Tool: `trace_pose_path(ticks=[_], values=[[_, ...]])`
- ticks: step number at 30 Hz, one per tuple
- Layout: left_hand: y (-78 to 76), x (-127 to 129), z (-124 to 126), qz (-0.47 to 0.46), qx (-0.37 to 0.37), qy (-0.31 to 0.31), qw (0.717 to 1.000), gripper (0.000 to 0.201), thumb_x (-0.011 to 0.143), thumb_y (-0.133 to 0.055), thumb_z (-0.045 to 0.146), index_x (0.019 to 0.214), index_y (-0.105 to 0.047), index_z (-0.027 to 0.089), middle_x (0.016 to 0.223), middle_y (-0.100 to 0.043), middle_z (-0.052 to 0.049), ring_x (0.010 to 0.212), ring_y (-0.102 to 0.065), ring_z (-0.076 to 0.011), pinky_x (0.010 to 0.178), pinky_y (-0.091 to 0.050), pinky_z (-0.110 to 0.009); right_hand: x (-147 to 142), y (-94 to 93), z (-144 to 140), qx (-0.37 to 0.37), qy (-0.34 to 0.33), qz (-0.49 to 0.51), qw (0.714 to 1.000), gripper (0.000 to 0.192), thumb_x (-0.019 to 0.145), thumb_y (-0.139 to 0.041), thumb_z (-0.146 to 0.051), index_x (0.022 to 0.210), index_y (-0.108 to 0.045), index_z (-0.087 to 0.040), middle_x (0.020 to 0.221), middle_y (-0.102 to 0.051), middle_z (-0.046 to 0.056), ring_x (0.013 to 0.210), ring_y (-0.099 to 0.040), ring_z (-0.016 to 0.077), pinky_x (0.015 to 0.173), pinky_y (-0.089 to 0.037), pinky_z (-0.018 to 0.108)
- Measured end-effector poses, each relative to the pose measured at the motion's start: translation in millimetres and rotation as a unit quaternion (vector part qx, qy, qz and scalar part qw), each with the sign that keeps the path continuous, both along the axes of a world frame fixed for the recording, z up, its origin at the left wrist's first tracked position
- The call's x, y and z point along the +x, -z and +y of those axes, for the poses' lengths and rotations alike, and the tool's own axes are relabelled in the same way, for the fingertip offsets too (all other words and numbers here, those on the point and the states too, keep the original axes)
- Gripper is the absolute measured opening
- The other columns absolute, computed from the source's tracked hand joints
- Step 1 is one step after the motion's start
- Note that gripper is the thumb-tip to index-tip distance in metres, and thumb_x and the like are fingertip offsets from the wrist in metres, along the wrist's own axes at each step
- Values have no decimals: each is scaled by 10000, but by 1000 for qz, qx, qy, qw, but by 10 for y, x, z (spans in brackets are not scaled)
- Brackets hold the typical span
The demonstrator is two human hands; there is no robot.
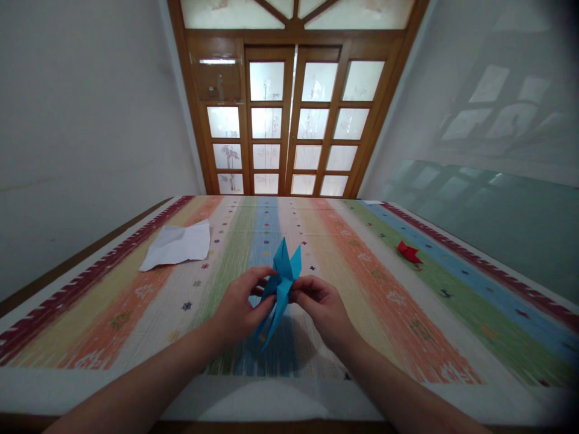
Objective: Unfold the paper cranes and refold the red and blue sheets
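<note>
Two hands meet over the near middle of the striped tablecloth [407, 313], and between them I see a blue origami figure [281, 283] held up off the cloth; my left hand [237, 310] pinches its left flank with thumb and fingertips closed narrow on the paper, while my right hand [323, 307] grips the opposite flank the same way, fingers curled tight around a fold; I judge that the paired grip keeps the body steady so the two upper points can stand free and the long lower point can hang toward the near edge; a crumpled white sheet of paper [177, 245] lies flat toward the far left corner, well apart from the hands; a small red folded paper piece [409, 252] rests toward the right edge, likewise set clear; beyond the far edge stands a wooden door with frosted panes [289, 120]; I can read no brand, label or writing anywhere.
</note>
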State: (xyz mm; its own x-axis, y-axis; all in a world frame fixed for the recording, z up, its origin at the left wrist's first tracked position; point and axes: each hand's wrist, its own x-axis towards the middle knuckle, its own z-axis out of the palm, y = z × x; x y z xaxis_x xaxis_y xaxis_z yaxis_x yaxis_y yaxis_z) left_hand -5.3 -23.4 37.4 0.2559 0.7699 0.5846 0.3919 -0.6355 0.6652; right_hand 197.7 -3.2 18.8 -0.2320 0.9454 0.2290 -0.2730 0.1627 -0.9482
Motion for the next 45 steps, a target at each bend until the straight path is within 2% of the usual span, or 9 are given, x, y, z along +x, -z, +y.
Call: trace_pose_path(ticks=[13, 15, 19, 24, 27, 30, 34, 39, 45], values=[[-29, -25, -3, -65, -90, -29, 993, 291, 939, -580, 243, 1224, -618, 196, 1048, -730, -85, 832, -708, -170, 672, -543, -238, 18, -39, 2, 8, 23, -24, 999, 88, 771, -785, -269, 809, -721, -220, 729, -705, 1, 672, -670, 167, 674, -554, 341], [-37, -21, 13, -94, -111, -35, 989, 276, 953, -565, 257, 1215, -621, 191, 938, -723, -56, 758, -671, -146, 638, -495, -222, 16, -43, -1, 18, 22, -33, 999, 74, 768, -773, -251, 786, -710, -218, 719, -692, -1, 671, -660, 165, 666, -546, 334], [-75, -19, 84, -179, -205, -20, 962, 305, 929, -624, 360, 1160, -634, 162, 668, -597, 29, 562, -513, -100, 523, -358, -192, 8, -54, -9, 18, 15, -26, 999, 131, 748, -770, -228, 733, -640, -217, 690, -659, -18, 649, -637, 152, 641, -526, 309], [-71, -6, 155, -257, -271, 11, 928, 410, 831, -731, 442, 1104, -595, 168, 657, -574, 45, 561, -503, -101, 533, -366, -193, -9, -62, 3, -47, -21, 40, 998, 324, 733, -821, -269, 898, -544, -239, 728, -652, -41, 622, -629, 141, 606, -516, 289], [-46, 21, 146, -263, -248, -1, 932, 331, 826, -726, 409, 997, -535, 200, 703, -593, 41, 587, -534, -110, 531, -391, -196, -21, -72, -2, -78, -59, 56, 994, 512, 743, -832, -303, 1147, -519, -267, 777, -649, -45, 635, -626, 144, 604, -524, 292], [-22, 33, 123, -239, -195, -39, 951, 229, 842, -691, 321, 922, -511, 205, 785, -595, 27, 648, -564, -111, 563, -421, -199, -28, -78, -18, -92, -63, 56, 992, 543, 771, -825, -351, 1216, -522, -273, 844, -637, -29, 698, -635, 149, 627, -546, 299], [30, 7, 112, -190, -167, -44, 967, 147, 878, -646, 265, 919, -517, 207, 846, -635, 2, 714, -602, -127, 626, -461, -220, -35, -57, -25, -76, -70, 54, 993, 530, 769, -832, -406, 1211, -567, -281, 981, -668, 18, 812, -674, 182, 671, -583, 329], [71, -34, 103, -122, -110, -59, 985, 63, 841, -599, 131, 820, -585, 189, 852, -678, -20, 757, -627, -145, 669, -492, -236, -40, -33, -11, -38, -47, 59, 996, 409, 762, -848, -380, 1085, -626, -265, 989, -686, 26, 864, -677, 187, 700, -595, 332], [19, -42, 77, -63, -60, -85, 993, 212, 877, -531, 99, 950, -705, 194, 934, -738, -43, 819, -683, -168, 723, -539, -266, -10, -50, -17, -26, -8, 64, 998, 320, 795, -825, -354, 1017, -623, -246, 951, -662, 18, 816, -648, 165, 679, -580, 314]])
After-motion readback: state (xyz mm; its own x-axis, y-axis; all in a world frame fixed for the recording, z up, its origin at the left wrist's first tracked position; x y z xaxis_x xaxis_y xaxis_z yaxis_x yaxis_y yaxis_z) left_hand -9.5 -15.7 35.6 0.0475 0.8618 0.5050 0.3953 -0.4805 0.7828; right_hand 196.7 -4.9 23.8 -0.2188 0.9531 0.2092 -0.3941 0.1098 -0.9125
